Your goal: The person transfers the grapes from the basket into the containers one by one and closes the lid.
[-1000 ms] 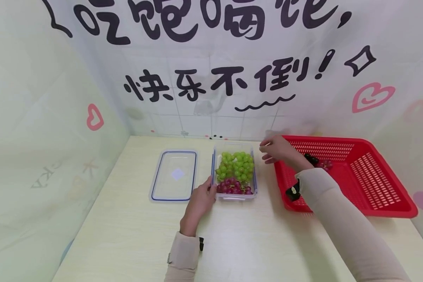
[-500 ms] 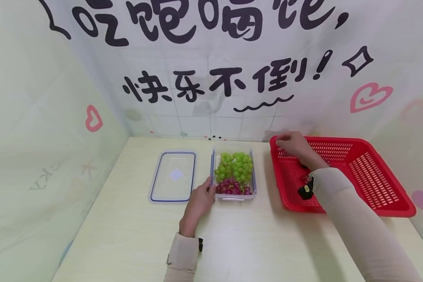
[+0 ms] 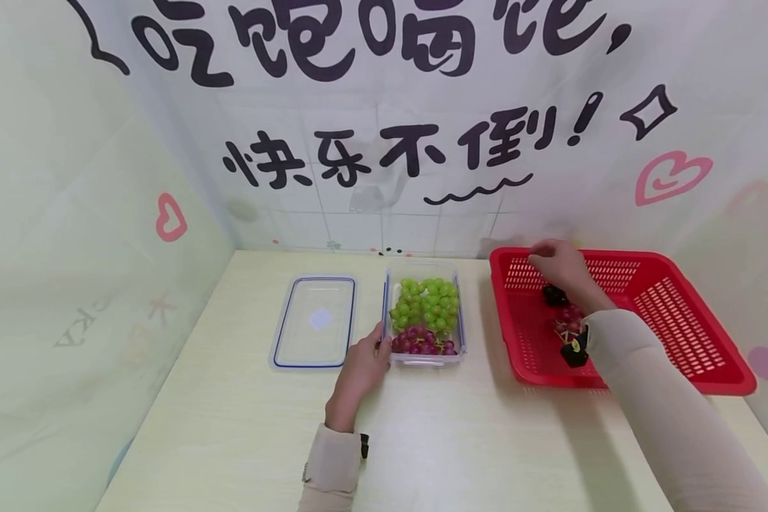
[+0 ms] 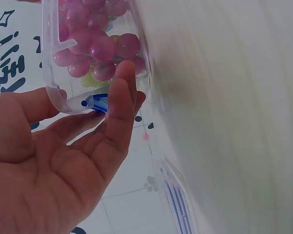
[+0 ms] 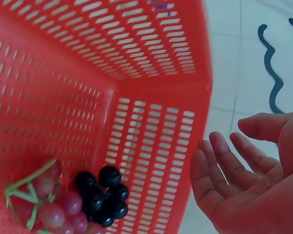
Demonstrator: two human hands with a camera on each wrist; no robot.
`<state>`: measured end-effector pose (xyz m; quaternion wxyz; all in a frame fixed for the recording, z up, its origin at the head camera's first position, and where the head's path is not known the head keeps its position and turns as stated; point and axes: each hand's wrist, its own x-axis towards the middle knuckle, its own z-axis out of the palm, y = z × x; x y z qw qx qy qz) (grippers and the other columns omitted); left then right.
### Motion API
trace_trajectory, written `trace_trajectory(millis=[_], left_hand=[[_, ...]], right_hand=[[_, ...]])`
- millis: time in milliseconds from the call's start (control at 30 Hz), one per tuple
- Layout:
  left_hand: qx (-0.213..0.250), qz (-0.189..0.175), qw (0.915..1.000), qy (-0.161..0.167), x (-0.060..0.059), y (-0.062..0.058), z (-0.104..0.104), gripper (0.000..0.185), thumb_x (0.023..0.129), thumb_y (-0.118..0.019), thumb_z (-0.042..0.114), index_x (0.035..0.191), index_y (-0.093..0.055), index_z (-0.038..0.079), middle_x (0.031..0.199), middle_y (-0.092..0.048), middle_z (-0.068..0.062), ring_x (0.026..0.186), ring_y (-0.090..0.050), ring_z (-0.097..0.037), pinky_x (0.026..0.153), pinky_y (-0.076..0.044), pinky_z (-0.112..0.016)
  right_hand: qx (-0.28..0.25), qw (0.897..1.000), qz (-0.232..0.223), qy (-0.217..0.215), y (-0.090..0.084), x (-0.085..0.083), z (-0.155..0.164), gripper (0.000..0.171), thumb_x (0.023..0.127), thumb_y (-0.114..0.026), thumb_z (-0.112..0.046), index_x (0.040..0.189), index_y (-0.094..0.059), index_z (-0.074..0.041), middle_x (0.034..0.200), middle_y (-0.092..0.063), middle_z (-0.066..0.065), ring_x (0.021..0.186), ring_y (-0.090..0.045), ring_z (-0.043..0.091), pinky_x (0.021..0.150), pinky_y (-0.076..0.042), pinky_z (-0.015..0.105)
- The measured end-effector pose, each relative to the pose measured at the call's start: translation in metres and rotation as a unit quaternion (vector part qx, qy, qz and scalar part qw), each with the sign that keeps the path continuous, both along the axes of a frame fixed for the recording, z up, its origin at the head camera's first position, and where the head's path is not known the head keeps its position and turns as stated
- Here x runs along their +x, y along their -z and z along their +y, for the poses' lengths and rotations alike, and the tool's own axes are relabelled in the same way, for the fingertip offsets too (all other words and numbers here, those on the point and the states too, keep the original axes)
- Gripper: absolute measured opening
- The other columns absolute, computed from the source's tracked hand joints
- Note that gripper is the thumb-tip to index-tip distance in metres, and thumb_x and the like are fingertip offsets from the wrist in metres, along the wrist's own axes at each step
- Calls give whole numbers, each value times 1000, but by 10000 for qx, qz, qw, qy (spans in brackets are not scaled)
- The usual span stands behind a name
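My left hand [image 3: 361,366] holds the near left corner of a clear plastic food container [image 3: 432,361], thumb at the rim and fingers along the outer side. Green grapes [image 3: 429,302] fill its far part, and red grapes [image 4: 95,46] lie at the near end. Over the far left part of a red plastic basket [image 3: 668,380] hovers my right hand [image 5: 249,180], its fingers loosely curled around nothing. Below it in the basket lie a bunch of red grapes [image 5: 63,207] and a small cluster of black grapes [image 5: 101,195].
A clear lid [image 3: 313,345] with a blue seal lies flat to the left of the container. Behind the pale table [image 3: 249,441] hangs a white backdrop [image 3: 352,227] with black lettering. The basket's slotted walls rise at the table's right side.
My right hand has moved right, from between the container and the basket to over the basket, uncovering the grapes inside. My left hand stays at the container's corner.
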<state>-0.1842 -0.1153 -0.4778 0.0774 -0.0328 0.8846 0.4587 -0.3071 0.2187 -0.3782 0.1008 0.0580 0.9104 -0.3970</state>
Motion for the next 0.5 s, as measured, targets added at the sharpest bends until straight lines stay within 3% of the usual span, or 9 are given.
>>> trace_trajectory(millis=[233, 500], left_hand=[[19, 32, 10000, 21, 0, 0, 0, 52, 106, -45, 25, 153, -36, 5, 96, -69, -11, 64, -58, -14, 56, -43, -30], [18, 73, 10000, 13, 0, 0, -1, 52, 106, -45, 25, 153, -36, 5, 95, -68, -11, 64, -58, -13, 55, -44, -30]], right_hand=[[238, 9984, 359, 367, 10, 2, 15, 46, 100, -55, -23, 137, -51, 3, 133, -51, 27, 112, -51, 41, 100, -47, 56], [173, 9957, 304, 854, 16, 2, 35, 55, 100, -53, -27, 144, -42, 5, 138, -48, 29, 115, -49, 41, 99, -47, 57]])
